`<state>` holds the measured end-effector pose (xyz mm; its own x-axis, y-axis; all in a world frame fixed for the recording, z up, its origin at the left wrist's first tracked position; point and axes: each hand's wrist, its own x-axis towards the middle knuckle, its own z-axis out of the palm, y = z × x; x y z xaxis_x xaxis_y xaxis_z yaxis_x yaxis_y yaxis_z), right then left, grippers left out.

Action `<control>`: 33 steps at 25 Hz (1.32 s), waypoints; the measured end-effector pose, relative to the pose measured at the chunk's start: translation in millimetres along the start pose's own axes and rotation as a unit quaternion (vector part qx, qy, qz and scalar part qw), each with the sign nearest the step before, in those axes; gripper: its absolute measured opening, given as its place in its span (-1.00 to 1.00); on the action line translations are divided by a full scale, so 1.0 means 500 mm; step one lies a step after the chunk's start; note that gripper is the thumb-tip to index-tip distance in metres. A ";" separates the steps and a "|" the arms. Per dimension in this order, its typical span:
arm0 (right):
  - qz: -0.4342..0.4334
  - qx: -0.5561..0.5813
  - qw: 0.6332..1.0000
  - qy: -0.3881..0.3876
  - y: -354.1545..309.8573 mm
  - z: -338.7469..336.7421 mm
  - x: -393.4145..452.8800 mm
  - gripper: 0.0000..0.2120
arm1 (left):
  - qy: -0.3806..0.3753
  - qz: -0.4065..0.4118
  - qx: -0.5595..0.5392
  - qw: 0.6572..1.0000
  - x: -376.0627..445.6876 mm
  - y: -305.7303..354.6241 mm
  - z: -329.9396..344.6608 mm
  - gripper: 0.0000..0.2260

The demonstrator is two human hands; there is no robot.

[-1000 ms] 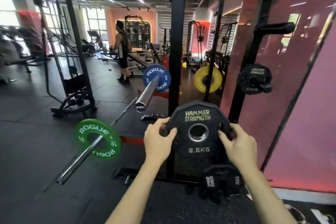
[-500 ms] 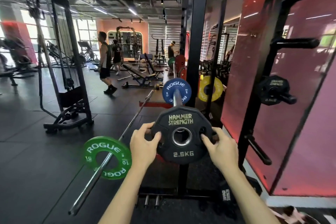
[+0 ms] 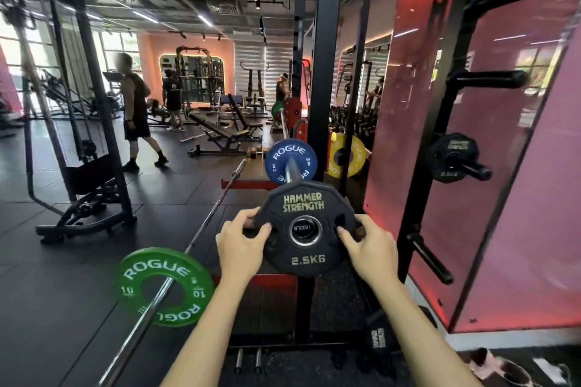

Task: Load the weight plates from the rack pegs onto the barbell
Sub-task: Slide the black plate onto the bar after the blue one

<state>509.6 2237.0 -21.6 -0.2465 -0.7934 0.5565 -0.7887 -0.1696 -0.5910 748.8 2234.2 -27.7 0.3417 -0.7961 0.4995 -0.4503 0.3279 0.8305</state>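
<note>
I hold a black 2.5 kg Hammer Strength plate (image 3: pixel 303 207) upright in front of me. My left hand (image 3: pixel 240 247) grips its left edge and my right hand (image 3: pixel 369 245) grips its right edge, fingers hooked into the grip holes. The plate's centre hole lines up with the end of the barbell sleeve (image 3: pixel 290 168), whose end cap shows through the hole. A blue Rogue plate (image 3: pixel 276 155) sits further along that sleeve. Another black 2.5 kg plate (image 3: pixel 448 151) hangs on a rack peg (image 3: pixel 473 168) at the right.
A second barbell (image 3: pixel 157 295) with a green Rogue plate (image 3: pixel 147 270) runs diagonally at the lower left. The black rack upright (image 3: pixel 325 72) stands just behind the plate. Bare pegs (image 3: pixel 490 78) jut out at the right. A yellow plate (image 3: pixel 353 155) and several people stand farther back.
I have carried the black plate left and up from the rack side to the barbell's end. Its hole now frames the sleeve's end cap.
</note>
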 end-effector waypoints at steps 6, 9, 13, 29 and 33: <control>0.009 0.013 1.000 0.002 0.018 0.045 0.017 -0.65 | 0.006 0.014 0.027 1.000 0.024 -0.030 0.019 -0.79; -0.010 0.002 0.999 0.031 0.021 0.060 0.014 -0.65 | 0.027 0.012 0.047 0.998 0.022 -0.052 0.032 -0.76; -0.034 -0.004 0.998 0.059 0.016 0.071 0.007 -0.65 | 0.055 0.016 0.064 0.996 0.010 -0.077 0.049 -0.74; -0.014 -0.081 0.997 0.005 0.002 0.058 -0.001 -0.65 | 0.006 0.039 0.152 0.988 0.004 -0.067 0.024 -0.67; -0.029 -0.053 0.998 -0.003 0.011 0.046 0.001 -0.60 | -0.008 0.035 0.138 0.990 0.005 -0.057 0.022 -0.56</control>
<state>518.1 2222.0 -37.9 -0.1953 -0.7873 0.5848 -0.8564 -0.1536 -0.4929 753.6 2217.1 -52.8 0.2888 -0.7851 0.5479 -0.6811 0.2337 0.6939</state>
